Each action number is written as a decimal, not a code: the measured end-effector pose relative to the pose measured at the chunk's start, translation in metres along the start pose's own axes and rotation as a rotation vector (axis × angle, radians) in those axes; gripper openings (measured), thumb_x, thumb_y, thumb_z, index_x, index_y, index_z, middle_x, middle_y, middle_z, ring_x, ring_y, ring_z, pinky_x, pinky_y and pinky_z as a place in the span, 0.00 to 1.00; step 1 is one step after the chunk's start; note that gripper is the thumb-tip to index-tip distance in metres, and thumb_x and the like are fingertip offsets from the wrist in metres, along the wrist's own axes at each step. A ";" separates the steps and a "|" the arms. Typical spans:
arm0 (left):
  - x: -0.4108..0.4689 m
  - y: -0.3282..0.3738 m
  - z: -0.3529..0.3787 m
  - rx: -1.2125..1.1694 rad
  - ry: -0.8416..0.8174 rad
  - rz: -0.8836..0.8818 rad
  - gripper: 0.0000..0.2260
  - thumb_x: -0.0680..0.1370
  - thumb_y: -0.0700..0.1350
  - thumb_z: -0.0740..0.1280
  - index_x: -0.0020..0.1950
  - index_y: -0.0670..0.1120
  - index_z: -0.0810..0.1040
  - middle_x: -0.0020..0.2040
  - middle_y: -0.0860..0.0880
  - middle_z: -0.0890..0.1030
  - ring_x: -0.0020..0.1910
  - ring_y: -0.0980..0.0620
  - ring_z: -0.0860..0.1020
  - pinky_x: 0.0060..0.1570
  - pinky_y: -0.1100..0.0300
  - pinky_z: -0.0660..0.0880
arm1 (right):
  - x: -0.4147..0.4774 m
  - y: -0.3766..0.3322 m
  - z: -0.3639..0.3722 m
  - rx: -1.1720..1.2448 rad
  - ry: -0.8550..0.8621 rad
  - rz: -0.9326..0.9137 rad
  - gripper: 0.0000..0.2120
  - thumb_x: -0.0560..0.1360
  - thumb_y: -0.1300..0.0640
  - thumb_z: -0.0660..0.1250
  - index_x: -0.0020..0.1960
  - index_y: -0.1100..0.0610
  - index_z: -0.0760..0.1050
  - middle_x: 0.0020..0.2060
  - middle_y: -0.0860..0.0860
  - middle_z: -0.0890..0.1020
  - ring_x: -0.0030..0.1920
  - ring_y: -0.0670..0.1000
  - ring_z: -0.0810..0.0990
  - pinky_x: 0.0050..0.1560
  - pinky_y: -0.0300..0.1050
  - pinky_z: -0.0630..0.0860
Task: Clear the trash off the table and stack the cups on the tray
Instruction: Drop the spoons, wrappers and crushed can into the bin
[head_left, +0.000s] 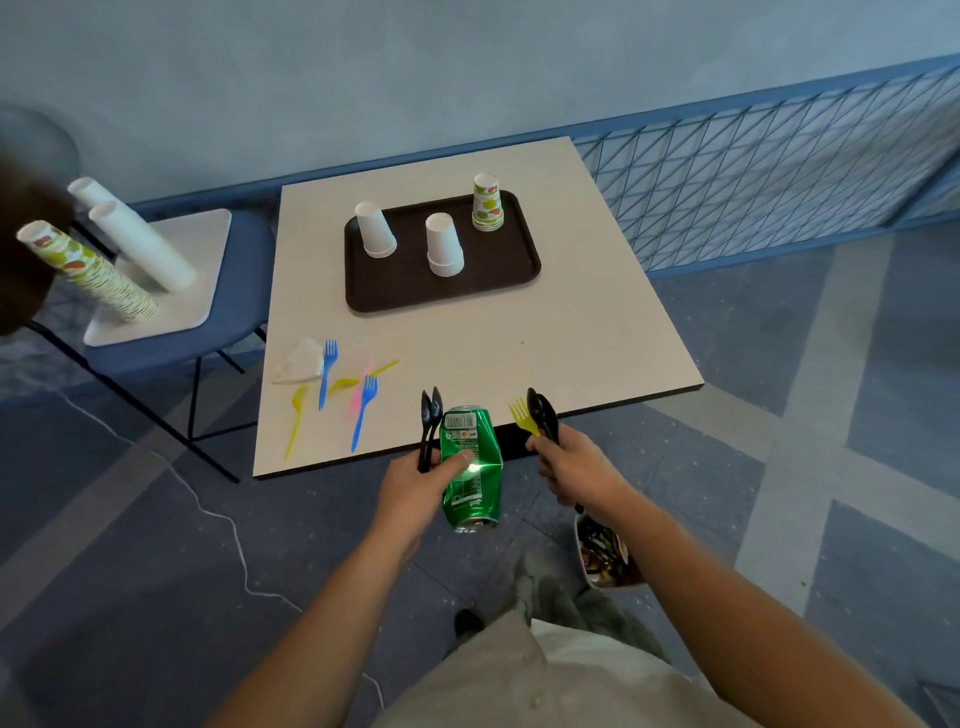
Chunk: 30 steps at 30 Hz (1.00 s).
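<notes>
My left hand (415, 491) grips a dented green can (470, 467) together with two black plastic spoons (430, 421), just off the table's near edge. My right hand (576, 470) holds black spoons (544, 413) and a yellow fork (523, 417). On the white table (571, 343) a dark brown tray (410, 291) carries two upside-down white cup stacks (375, 231) (444, 245) and a printed cup stack (488, 203). Blue, yellow and pink plastic cutlery (358, 395) and a crumpled white napkin (300, 362) lie at the table's near left.
A blue chair (171, 343) left of the table bears a white board with tall stacks of white and printed cups (88, 270). A bin with trash (605, 556) stands on the floor below my right arm. A blue mesh railing (753, 171) runs behind the table.
</notes>
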<state>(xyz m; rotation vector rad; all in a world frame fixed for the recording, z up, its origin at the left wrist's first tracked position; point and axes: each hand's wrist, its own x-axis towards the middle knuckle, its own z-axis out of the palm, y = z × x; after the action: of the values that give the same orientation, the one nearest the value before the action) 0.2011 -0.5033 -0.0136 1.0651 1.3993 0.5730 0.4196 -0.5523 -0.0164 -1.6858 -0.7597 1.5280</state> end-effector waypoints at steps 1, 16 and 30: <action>-0.003 -0.002 0.002 0.003 0.012 -0.002 0.11 0.74 0.47 0.78 0.51 0.42 0.86 0.46 0.46 0.88 0.49 0.47 0.87 0.57 0.46 0.80 | -0.004 0.004 -0.002 -0.018 0.002 0.012 0.05 0.83 0.55 0.60 0.51 0.54 0.71 0.27 0.48 0.66 0.25 0.47 0.61 0.25 0.40 0.57; -0.059 -0.015 0.150 0.172 0.097 0.020 0.12 0.73 0.49 0.77 0.47 0.40 0.85 0.45 0.42 0.87 0.45 0.47 0.85 0.42 0.56 0.75 | -0.074 0.071 -0.154 -0.151 0.012 0.161 0.07 0.80 0.55 0.58 0.51 0.56 0.73 0.27 0.48 0.68 0.23 0.47 0.63 0.25 0.40 0.57; -0.096 -0.039 0.292 0.354 0.115 -0.084 0.11 0.74 0.48 0.76 0.34 0.48 0.80 0.31 0.54 0.80 0.33 0.56 0.78 0.30 0.65 0.69 | -0.091 0.151 -0.287 -0.256 -0.046 0.298 0.03 0.82 0.55 0.58 0.53 0.54 0.69 0.31 0.51 0.68 0.23 0.47 0.63 0.25 0.39 0.60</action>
<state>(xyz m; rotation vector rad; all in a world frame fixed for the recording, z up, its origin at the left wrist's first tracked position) 0.4554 -0.6772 -0.0435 1.2603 1.6799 0.3356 0.6864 -0.7471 -0.0806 -2.0316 -0.7813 1.7349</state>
